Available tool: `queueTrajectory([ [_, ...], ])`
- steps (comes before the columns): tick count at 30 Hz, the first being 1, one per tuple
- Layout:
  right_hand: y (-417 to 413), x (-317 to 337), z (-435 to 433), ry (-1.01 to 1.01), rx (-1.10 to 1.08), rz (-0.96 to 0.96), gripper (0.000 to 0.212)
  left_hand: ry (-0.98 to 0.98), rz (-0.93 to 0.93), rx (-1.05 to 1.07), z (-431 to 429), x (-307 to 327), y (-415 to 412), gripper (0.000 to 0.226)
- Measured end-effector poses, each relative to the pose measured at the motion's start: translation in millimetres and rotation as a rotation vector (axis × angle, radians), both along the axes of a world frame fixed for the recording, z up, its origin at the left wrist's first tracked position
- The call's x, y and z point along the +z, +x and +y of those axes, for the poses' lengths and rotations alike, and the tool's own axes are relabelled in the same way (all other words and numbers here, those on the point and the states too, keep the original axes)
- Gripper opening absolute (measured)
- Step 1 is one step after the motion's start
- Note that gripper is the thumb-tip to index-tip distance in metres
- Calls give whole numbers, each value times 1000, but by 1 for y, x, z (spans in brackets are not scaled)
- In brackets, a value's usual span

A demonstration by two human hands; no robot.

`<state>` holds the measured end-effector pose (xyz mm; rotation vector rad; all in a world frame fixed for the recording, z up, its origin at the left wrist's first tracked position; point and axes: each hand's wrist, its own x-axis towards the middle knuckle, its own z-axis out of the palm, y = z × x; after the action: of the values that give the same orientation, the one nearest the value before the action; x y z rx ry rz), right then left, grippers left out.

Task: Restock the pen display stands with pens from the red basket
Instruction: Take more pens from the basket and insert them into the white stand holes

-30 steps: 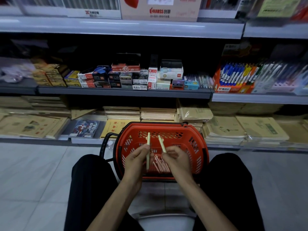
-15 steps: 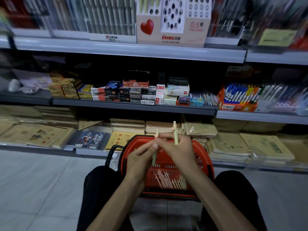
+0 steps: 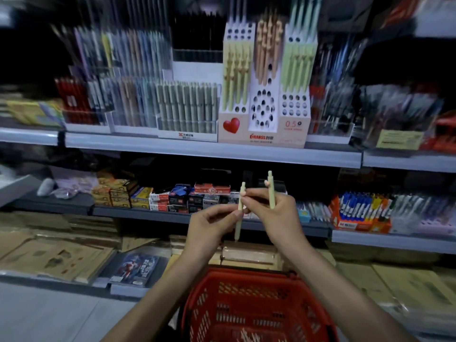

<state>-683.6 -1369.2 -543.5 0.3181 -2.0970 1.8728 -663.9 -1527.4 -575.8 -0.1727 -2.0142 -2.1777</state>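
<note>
A: Risk here?
B: Long reach to upper shelf, cardboard pen stand there; red basket low, under hands. Could fumble a pen: thin grips, crowded.
A: Hands?
B: L hand pinching cream pen upright; R hand curled round green pen, also touching cream one w/ fingertips.

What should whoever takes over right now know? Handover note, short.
Left hand: pinches a pale pen, upright, above the red basket.
Right hand: grips a second pale pen, upright; its fingertips meet the first pen's upper end.
Display stand on the upper shelf ahead: partly filled, many holes empty in its centre and lower rows.
Done: two pens picked out.
Left: seat both in empty holes, then fetch more from the basket, where more pens seem to lie.
</note>
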Motion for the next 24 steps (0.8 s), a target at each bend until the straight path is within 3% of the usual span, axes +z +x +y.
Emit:
queueTrajectory([
  [4, -29, 46, -4, -35, 17, 40, 17, 39, 50, 5, -1, 47, -34, 18],
  [9, -57, 85, -4, 55, -77, 107, 9, 84, 80, -10, -1, 95, -68, 19],
  [16, -100, 135, -11, 138, -189, 193, 6, -221, 213, 94, -4, 155, -122, 10],
  [24, -160, 193, -20, 177, -257, 261, 10, -222, 219, 195, -6, 215, -180, 17],
])
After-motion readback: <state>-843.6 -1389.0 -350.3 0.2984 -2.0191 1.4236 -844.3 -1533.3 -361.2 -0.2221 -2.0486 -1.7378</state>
